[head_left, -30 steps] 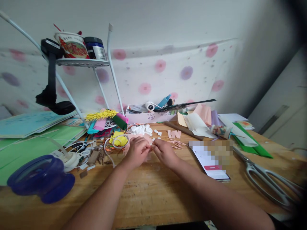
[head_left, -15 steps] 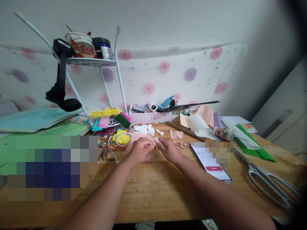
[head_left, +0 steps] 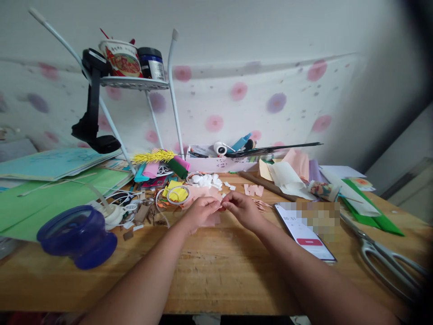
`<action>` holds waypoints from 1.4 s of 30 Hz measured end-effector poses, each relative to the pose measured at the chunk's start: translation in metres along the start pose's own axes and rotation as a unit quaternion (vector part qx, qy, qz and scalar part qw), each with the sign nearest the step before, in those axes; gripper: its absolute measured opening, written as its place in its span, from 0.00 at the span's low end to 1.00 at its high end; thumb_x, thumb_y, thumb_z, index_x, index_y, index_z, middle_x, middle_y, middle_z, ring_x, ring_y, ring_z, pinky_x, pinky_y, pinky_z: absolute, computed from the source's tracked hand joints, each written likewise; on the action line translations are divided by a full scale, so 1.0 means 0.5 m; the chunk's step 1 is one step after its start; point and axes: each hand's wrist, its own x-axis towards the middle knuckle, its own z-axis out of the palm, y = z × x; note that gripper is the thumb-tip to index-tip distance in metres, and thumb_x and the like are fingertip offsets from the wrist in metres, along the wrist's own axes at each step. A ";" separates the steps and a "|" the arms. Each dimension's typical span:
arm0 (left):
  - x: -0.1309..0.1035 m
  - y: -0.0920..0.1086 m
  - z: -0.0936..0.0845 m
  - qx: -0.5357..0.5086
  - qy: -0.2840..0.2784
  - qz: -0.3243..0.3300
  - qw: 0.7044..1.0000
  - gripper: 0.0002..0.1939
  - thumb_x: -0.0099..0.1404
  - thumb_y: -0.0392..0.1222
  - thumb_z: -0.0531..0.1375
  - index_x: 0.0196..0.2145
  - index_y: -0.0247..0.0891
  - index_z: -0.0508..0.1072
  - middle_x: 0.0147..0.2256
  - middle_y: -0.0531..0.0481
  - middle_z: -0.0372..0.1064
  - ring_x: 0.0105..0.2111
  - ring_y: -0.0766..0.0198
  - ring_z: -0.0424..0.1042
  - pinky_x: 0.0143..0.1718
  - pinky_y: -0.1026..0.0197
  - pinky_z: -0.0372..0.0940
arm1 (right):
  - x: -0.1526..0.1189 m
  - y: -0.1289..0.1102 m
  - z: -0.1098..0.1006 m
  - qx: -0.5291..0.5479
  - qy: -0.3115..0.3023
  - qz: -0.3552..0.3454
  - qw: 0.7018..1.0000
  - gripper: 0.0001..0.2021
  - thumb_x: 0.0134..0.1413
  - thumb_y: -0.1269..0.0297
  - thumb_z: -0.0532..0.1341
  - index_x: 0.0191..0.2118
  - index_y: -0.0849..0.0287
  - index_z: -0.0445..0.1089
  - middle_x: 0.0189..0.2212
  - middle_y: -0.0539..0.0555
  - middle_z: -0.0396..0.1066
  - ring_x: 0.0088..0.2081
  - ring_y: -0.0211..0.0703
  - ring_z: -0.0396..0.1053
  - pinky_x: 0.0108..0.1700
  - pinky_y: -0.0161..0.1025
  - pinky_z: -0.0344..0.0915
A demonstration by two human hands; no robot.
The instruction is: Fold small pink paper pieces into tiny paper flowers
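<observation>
My left hand (head_left: pixel 203 209) and my right hand (head_left: pixel 241 210) meet over the middle of the table, thumbs and fingertips pinched close together. Whatever sits between the fingertips is too small to make out. Pale pink paper (head_left: pixel 213 220) shows beneath and beside my left hand. Behind the hands lie white scraps (head_left: pixel 206 180), small cut pink paper pieces (head_left: pixel 253 189) and a bundle of thin pink strips (head_left: pixel 263 205). A ring of white tape or wire (head_left: pixel 178 195) rests on yellow paper (head_left: pixel 174 186), left of my fingers.
To the left stands a blue tape dispenser-like object (head_left: pixel 76 232), near a green sheet (head_left: pixel 50 198). A phone (head_left: pixel 301 232) and large scissors (head_left: pixel 375 248) lie at the right. Behind are a white box (head_left: pixel 216 164), a brown rod (head_left: pixel 267 186) and a white-legged rack (head_left: pixel 135 83).
The view has shifted slightly, so the surroundings appear a little further right. My right hand's fingers have curled into a pinch against the left fingertips. The phone's timer display has changed.
</observation>
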 end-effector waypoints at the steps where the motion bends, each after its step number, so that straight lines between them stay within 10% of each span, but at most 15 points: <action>1: 0.000 -0.001 -0.002 0.009 -0.001 0.003 1.000 0.17 0.59 0.49 0.51 0.29 0.33 0.71 0.28 0.48 0.68 0.32 0.63 0.65 0.35 0.62 0.59 | 0.001 0.002 -0.003 -0.017 0.011 0.003 1.000 0.06 0.49 0.64 0.55 0.28 0.61 0.63 0.24 0.51 0.66 0.28 0.36 0.64 0.32 0.34 0.60; 10: 0.012 -0.023 -0.014 0.123 0.041 -0.017 0.991 0.12 0.56 0.46 0.54 0.27 0.34 0.70 0.25 0.51 0.67 0.26 0.65 0.64 0.28 0.64 0.58 | 0.004 0.008 -0.011 -0.168 0.065 -0.015 0.983 0.07 0.51 0.65 0.53 0.26 0.60 0.61 0.23 0.50 0.63 0.27 0.36 0.60 0.29 0.32 0.55; 23: 0.012 -0.003 -0.003 0.358 0.095 0.119 0.921 0.08 0.57 0.38 0.54 0.23 0.37 0.71 0.26 0.50 0.67 0.31 0.64 0.64 0.33 0.62 0.55 | 0.005 0.003 -0.005 -0.319 0.076 0.006 0.944 0.16 0.55 0.59 0.47 0.21 0.60 0.58 0.18 0.50 0.60 0.21 0.35 0.56 0.24 0.33 0.46; 35: 0.017 -0.033 -0.040 0.334 0.208 0.102 0.914 0.08 0.57 0.39 0.51 0.25 0.37 0.68 0.27 0.51 0.65 0.30 0.65 0.63 0.30 0.64 0.55 | 0.019 0.054 -0.123 -0.474 -0.023 0.175 0.862 0.14 0.49 0.62 0.53 0.18 0.61 0.64 0.19 0.55 0.65 0.21 0.37 0.58 0.23 0.33 0.45; 39: 0.018 -0.035 -0.041 0.342 0.204 0.101 0.912 0.09 0.57 0.40 0.51 0.24 0.37 0.67 0.27 0.51 0.65 0.30 0.65 0.63 0.29 0.64 0.55 | -0.013 -0.015 -0.128 -0.483 0.008 0.144 0.863 0.09 0.48 0.65 0.55 0.22 0.62 0.67 0.23 0.58 0.66 0.26 0.40 0.62 0.26 0.34 0.51; 42: 0.018 -0.037 -0.040 0.345 0.201 0.099 0.911 0.08 0.57 0.41 0.51 0.24 0.38 0.67 0.27 0.52 0.65 0.30 0.65 0.64 0.29 0.64 0.56 | -0.078 -0.121 -0.106 -0.378 0.067 0.029 0.923 0.07 0.50 0.65 0.54 0.33 0.58 0.67 0.31 0.56 0.68 0.32 0.41 0.64 0.33 0.36 0.58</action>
